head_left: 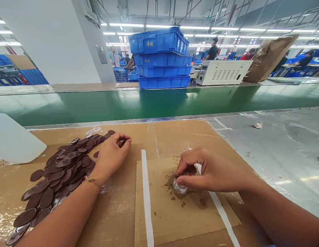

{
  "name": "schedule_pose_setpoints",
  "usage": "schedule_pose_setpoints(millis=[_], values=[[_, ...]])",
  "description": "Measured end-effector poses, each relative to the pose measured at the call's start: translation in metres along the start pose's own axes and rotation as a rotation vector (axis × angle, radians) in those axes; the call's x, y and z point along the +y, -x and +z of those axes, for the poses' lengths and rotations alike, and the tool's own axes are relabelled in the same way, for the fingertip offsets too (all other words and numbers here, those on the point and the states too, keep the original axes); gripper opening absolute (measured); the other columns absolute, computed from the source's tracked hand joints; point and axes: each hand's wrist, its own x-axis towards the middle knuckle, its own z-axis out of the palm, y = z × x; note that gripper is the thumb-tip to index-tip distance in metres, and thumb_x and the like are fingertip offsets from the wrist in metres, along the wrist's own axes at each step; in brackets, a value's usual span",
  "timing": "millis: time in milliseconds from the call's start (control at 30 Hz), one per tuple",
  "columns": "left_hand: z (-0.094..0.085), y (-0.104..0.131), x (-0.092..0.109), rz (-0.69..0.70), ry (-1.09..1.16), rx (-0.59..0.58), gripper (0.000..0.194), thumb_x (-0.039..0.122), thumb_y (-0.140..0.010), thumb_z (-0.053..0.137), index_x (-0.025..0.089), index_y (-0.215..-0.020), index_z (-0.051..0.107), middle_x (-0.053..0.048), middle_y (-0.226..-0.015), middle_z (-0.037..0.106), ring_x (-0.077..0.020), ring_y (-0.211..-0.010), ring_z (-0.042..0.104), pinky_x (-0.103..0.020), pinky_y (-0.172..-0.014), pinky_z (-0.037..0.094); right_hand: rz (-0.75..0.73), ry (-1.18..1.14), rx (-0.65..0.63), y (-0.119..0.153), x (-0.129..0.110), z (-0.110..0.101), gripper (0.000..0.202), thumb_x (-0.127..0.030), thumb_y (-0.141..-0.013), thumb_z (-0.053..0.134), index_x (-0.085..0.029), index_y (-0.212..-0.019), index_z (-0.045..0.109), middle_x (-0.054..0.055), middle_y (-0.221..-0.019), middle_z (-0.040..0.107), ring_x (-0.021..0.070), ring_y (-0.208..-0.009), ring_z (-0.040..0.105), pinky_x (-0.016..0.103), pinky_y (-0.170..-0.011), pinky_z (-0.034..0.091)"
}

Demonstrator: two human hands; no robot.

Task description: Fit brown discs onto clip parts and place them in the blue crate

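- Dark brown oval pieces [64, 163] are lying in a loose, overlapping heap on the left, flat and thin, some tilting against their neighbours.
- A few in that heap are showing silvery, shiny faces, mostly along its near and far ends.
- One brown oval is lying just apart from the heap, beside the left wrist.
- Dark brown pieces [122, 142] are sitting between the curled fingers of the left hand [116, 145]; their number is hidden.
- A silvery round piece [180, 188] is resting on the cardboard sheet [164, 219], brown specks surrounding it, and the right hand [203, 169] is gripping its upper edge.
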Motion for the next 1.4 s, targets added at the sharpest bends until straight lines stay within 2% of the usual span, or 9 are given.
schedule_pose_setpoints(millis=[100,300,567,733,967,1100,1267,1400], values=[[0.002,0.0,-0.002,0.016,-0.012,0.006,0.028,0.042,-0.073,0.064,0.02,-0.091,0.064,-0.001,-0.077,0.067,-0.0143,-0.062,0.058,-0.024,-0.057,0.042,-0.003,-0.005,-0.006,0.001,-0.001,0.001,0.014,-0.03,-0.082,0.07,-0.017,-0.077,0.071,0.002,-0.071,0.068,0.0134,-0.063,0.06,0.023,-0.059,0.048],[0.0,0.005,0.008,-0.017,-0.068,0.05,0.026,0.039,-0.071,0.066,0.02,-0.088,0.067,0.001,-0.067,0.064,-0.0144,-0.056,0.055,-0.024,-0.054,0.036,0.004,-0.017,-0.021,0.001,-0.001,0.003,0.011,-0.028,-0.081,0.072,-0.017,-0.079,0.072,0.002,-0.074,0.07,0.0135,-0.063,0.062,0.023,-0.059,0.049],[0.0,0.008,0.007,-0.018,-0.02,0.058,0.027,0.041,-0.072,0.069,0.02,-0.087,0.067,-0.001,-0.074,0.068,-0.0142,-0.062,0.058,-0.024,-0.057,0.039,-0.018,-0.016,0.005,0.001,-0.003,0.001,0.012,-0.028,-0.081,0.071,-0.017,-0.077,0.071,0.001,-0.072,0.068,0.0132,-0.062,0.061,0.023,-0.057,0.048],[0.002,0.006,0.004,-0.027,0.121,0.02,0.038,0.045,-0.071,0.071,0.018,-0.097,0.065,-0.005,-0.086,0.071,-0.0172,-0.07,0.066,-0.026,-0.063,0.049,-0.025,0.007,0.027,0.002,-0.003,-0.005,0.011,-0.027,-0.081,0.069,-0.018,-0.077,0.072,0.001,-0.07,0.068,0.0128,-0.061,0.06,0.022,-0.055,0.046],[0.003,0.009,0.008,-0.056,0.326,-0.05,0.043,0.045,-0.072,0.075,0.017,-0.103,0.064,-0.005,-0.087,0.071,-0.0166,-0.077,0.068,-0.029,-0.075,0.054,0.016,0.071,0.005,0.004,0.002,-0.007,0.011,-0.027,-0.081,0.067,-0.018,-0.076,0.072,0.0,-0.067,0.067,0.0136,-0.061,0.06,0.023,-0.057,0.046],[0.005,0.01,0.006,-0.046,0.324,-0.094,0.048,0.047,-0.07,0.077,0.019,-0.106,0.062,-0.005,-0.09,0.072,-0.0176,-0.08,0.068,-0.031,-0.076,0.053,0.019,0.08,0.001,0.004,0.002,-0.006,0.009,-0.025,-0.081,0.068,-0.019,-0.076,0.071,-0.001,-0.066,0.066,0.0134,-0.061,0.059,0.023,-0.058,0.046],[0.008,0.009,0.005,-0.014,0.351,-0.106,0.051,0.045,-0.068,0.078,0.018,-0.108,0.061,-0.007,-0.106,0.069,-0.0175,-0.086,0.067,-0.029,-0.077,0.053,0.012,0.083,0.005,0.004,0.001,-0.006,0.006,-0.022,-0.079,0.069,-0.018,-0.076,0.072,-0.001,-0.066,0.066,0.0127,-0.059,0.059,0.023,-0.058,0.046],[0.006,0.011,0.008,-0.03,0.305,-0.111,0.052,0.048,-0.068,0.078,0.021,-0.109,0.063,-0.006,-0.103,0.071,-0.0175,-0.083,0.067,-0.029,-0.075,0.052,0.012,0.084,-0.001,0.003,0.001,-0.006,0.005,-0.02,-0.078,0.068,-0.018,-0.075,0.072,-0.002,-0.066,0.066,0.0124,-0.059,0.059,0.023,-0.058,0.046]])
